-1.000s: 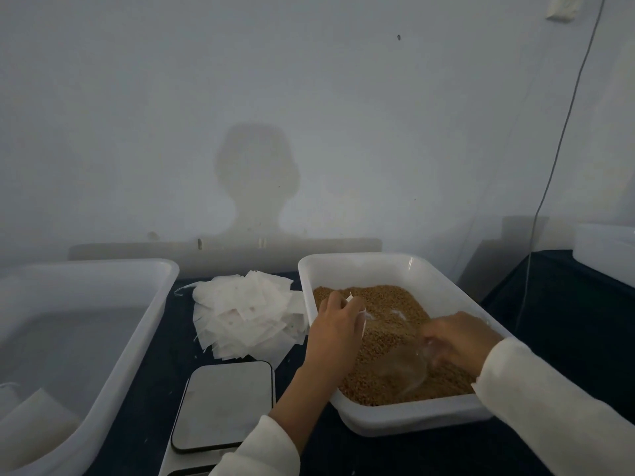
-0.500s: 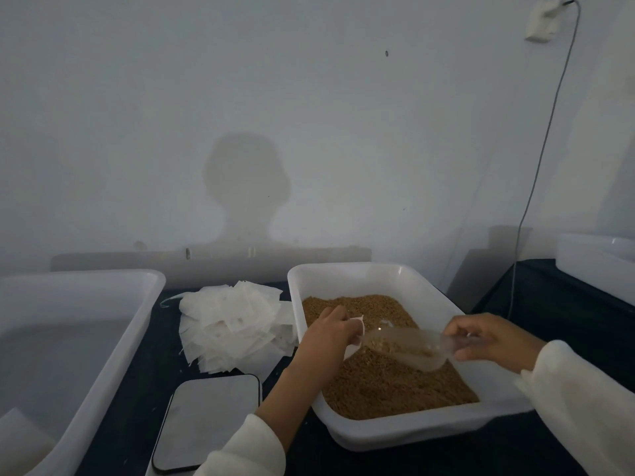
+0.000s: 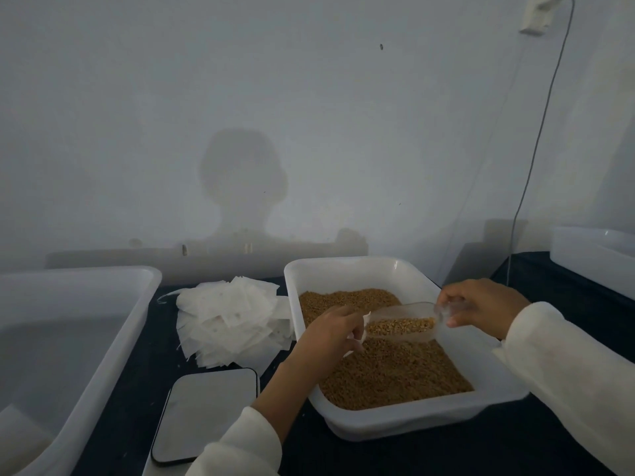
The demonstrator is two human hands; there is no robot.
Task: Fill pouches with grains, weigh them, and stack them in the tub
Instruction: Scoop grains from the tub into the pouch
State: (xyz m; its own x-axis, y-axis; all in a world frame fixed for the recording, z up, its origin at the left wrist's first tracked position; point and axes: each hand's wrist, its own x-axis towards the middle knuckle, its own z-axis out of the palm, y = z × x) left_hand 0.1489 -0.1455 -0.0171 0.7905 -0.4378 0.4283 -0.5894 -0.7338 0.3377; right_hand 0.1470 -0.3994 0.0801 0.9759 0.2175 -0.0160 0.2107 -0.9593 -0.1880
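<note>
Hands: right holds scoop level, mouth toward pouch in left.

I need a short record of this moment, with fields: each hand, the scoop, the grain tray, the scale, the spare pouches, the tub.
left hand: holds a small white pouch over the grain tray
right hand: grips the handle of the clear scoop
scoop: part full of grains, mouth at the pouch
grain tray: white, holds brown grains
scale: nothing on its plate
spare pouches: loose white pile between tub and tray
tub: at the left, something white in its near corner
</note>
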